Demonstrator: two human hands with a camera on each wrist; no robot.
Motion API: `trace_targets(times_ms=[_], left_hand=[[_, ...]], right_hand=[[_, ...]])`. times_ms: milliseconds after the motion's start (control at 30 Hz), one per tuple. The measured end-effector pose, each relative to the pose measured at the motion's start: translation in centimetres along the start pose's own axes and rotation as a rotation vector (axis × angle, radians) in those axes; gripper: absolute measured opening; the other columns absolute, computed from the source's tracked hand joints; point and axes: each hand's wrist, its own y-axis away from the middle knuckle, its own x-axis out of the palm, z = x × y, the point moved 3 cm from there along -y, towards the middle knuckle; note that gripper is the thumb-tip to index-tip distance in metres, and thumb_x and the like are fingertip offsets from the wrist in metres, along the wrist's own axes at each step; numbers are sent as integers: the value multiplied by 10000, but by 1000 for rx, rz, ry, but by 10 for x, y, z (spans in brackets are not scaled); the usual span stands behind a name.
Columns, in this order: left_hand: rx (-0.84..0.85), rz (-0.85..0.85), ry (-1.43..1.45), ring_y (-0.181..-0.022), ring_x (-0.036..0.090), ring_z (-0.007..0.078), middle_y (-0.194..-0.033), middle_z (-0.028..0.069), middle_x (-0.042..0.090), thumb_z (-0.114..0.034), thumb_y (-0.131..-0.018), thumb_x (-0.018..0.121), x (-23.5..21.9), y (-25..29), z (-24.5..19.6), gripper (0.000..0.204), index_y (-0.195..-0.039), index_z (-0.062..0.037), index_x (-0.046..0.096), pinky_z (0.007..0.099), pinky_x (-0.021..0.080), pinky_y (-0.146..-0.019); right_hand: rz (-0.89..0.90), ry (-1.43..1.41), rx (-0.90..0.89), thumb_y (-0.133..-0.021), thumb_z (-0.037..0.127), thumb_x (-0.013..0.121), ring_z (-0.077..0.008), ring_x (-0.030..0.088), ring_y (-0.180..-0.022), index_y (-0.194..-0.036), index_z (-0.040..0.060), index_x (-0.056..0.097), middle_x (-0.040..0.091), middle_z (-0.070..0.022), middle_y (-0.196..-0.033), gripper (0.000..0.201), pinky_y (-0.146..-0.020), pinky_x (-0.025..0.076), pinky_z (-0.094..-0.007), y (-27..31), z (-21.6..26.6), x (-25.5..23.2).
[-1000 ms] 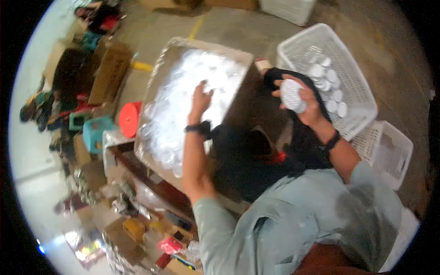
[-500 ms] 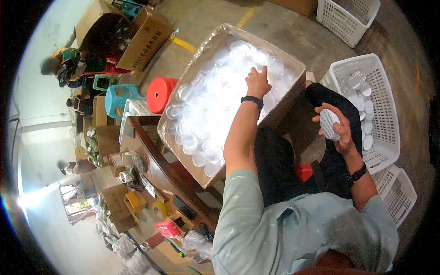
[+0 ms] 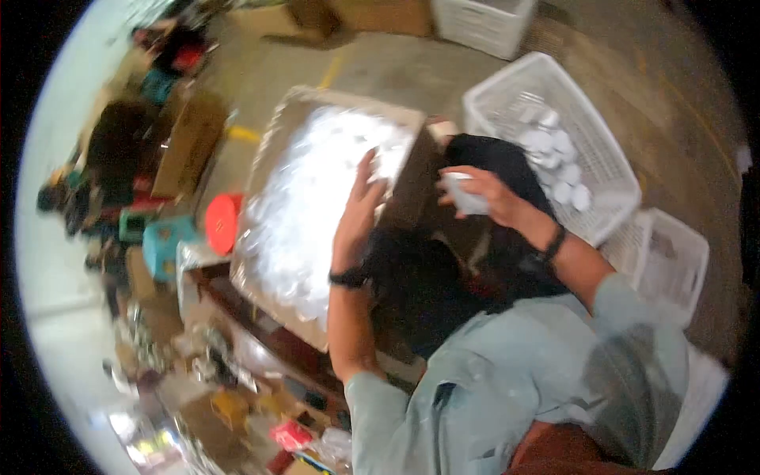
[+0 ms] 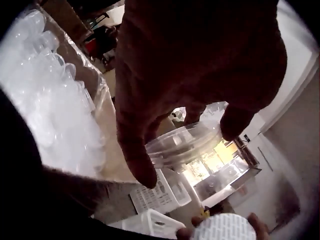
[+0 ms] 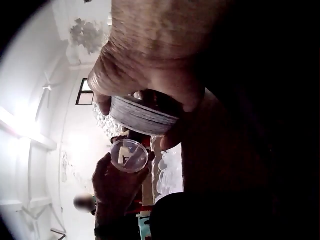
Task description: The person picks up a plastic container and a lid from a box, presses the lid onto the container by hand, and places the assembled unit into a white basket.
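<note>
By its rim, my left hand (image 3: pixel 360 218) pinches a clear round plastic piece (image 4: pixel 185 143) between fingers and thumb, over the near right edge of the carton of clear pieces (image 3: pixel 305 198). The same piece (image 5: pixel 129 156) faces the right wrist camera. Across from it, my right hand (image 3: pixel 503 202) grips a stack of thin white discs (image 5: pixel 142 117), fingers and thumb round its edge. The stack's patterned top disc (image 4: pixel 225 228) shows in the left wrist view. In the head view blur hides the clear piece.
A white basket (image 3: pixel 609 166) holding white round pieces stands right of the carton, with another basket (image 3: pixel 673 261) nearer me. Left of the carton are a red stool (image 3: pixel 224 224), a blue stool (image 3: pixel 168 247) and a cluttered table. More cartons stand behind.
My left hand has drawn back from the middle of the clear pieces to the carton's edge. My right hand has turned the stack and moved closer to my left hand. The head view has shifted.
</note>
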Motion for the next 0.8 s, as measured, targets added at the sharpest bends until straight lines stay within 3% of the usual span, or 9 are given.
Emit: trace_targets(times_ms=[67, 167, 200, 267, 333, 500, 600, 667, 800], left_hand=[[-17, 46, 114, -1281, 534, 318, -1548, 229, 328, -306, -999, 479, 32, 24, -7, 655, -1573, -105, 239, 408, 508, -951], [-56, 147, 274, -1265, 549, 321, -1514, 219, 377, -307, -1004, 456, 63, 34, 26, 668, -1582, -96, 196, 416, 510, -949], [-50, 220, 137, -1243, 569, 319, -1497, 226, 405, -355, -1011, 467, 74, 27, 30, 701, -1584, -88, 165, 424, 518, -950], [-31, 69, 349, -1193, 591, 321, -1459, 216, 431, -395, -1047, 477, 95, 39, 40, 681, -1550, -29, 199, 429, 554, -931], [1, 50, 321, -1207, 582, 324, -1470, 221, 422, -398, -1049, 472, 104, 47, 32, 679, -1549, -29, 198, 435, 550, -941], [84, 36, 254, -1252, 549, 326, -1502, 235, 389, -401, -1050, 473, 104, 45, 46, 684, -1551, -34, 187, 437, 537, -967], [139, 61, 224, -1287, 518, 317, -1499, 231, 389, -311, -1033, 537, 110, 46, 45, 662, -1543, -49, 205, 419, 530, -967], [193, 32, 152, -1229, 540, 282, -1462, 213, 420, -179, -989, 614, 112, 44, 46, 655, -1518, -59, 248, 381, 538, -922], [161, 19, 185, -1142, 559, 245, -1418, 189, 451, -90, -949, 653, 113, 39, 47, 677, -1502, -67, 262, 349, 542, -856]], right_hand=[[-7, 20, 49, -960, 358, 570, -260, 646, -1105, -1447, 15, 439, 575, -163, -1327, 610, -764, 601, -355, -1, -7, 0], [-19, 18, 78, -973, 338, 563, -250, 647, -1093, -1428, 11, 460, 587, -154, -1297, 570, -753, 603, -353, 0, -7, 4], [22, 11, 82, -975, 340, 560, -239, 651, -1076, -1411, 8, 476, 601, -147, -1263, 555, -745, 602, -351, 0, -8, 6], [62, 13, 89, -978, 342, 557, -229, 654, -1059, -1394, 5, 492, 614, -139, -1230, 540, -737, 602, -348, 1, -10, 8], [30, -5, 86, -957, 420, 580, -179, 651, -948, -1261, 30, 571, 658, -103, -1081, 495, -671, 572, -321, 4, -9, 9], [35, -8, 97, -961, 420, 579, -167, 653, -900, -1218, 31, 586, 649, -87, -1054, 466, -656, 573, -313, 1, -9, 7], [5, -6, 93, -956, 413, 591, -169, 653, -866, -1221, 24, 583, 642, -85, -1040, 471, -653, 574, -312, -1, -11, 8], [-13, 3, 86, -953, 408, 598, -170, 652, -850, -1231, 19, 580, 638, -86, -1034, 478, -655, 575, -314, -4, -14, 8], [11, 73, 62, -933, 402, 624, -172, 649, -855, -1254, 11, 577, 633, -90, -1026, 508, -662, 571, -308, -10, -21, 5]])
